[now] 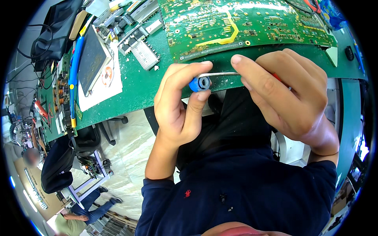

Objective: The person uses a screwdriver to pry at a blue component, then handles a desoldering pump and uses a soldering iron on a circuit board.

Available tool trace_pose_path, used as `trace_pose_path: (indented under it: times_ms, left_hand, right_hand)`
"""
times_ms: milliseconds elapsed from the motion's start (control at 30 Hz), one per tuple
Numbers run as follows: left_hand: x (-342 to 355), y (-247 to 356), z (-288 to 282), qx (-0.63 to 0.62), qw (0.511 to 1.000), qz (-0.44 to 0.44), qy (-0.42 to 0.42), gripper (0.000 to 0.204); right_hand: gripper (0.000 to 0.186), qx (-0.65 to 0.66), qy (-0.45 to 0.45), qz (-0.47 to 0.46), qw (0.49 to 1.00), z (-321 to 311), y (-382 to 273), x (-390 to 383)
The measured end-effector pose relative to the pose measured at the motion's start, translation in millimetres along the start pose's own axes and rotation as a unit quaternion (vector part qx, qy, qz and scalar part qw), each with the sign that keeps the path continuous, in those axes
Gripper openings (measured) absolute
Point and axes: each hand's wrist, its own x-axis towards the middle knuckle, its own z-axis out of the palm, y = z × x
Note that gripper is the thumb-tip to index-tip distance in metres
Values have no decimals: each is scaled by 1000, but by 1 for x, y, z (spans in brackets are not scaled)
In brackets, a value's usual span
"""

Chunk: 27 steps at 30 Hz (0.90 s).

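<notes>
My left hand (175,104) pinches a small blue cylinder (194,85) between thumb and fingers. Its round end, a grey ring with a dark hole, faces me. In my right hand (293,90) is a thin metal tool (220,74); a bit of red shows between the fingers, perhaps its handle. The tool's slim shaft reaches left to the top edge of the cylinder, close under my left index fingertip. Whether the tip presses on the cylinder, I cannot tell. Both hands are raised at the bench's near edge, just below a large green circuit board (252,29).
Left on the green bench (138,88) lie a finned metal heatsink (145,54), white paper (112,88), a dark flat panel (92,63) and a blue tool with yellow ends (74,74). More boards line the left edge. Another person (76,220) is at lower left.
</notes>
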Motion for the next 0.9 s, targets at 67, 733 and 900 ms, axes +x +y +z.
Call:
trace_pose_path:
  times_ms: [67, 733, 900]
  left_hand:
    - [-2, 0, -1, 23, 1000, 0, 12, 27]
    - [-3, 16, -9, 219, 973, 64, -35, 33]
    - [7, 12, -16, 217, 962, 142, -89, 32]
  right_hand:
    - [40, 1, 1, -1, 1000, 0, 0, 0]
    - [42, -125, -92, -7, 988, -6, -34, 9]
    - [39, -107, -107, -41, 988, -8, -25, 13]
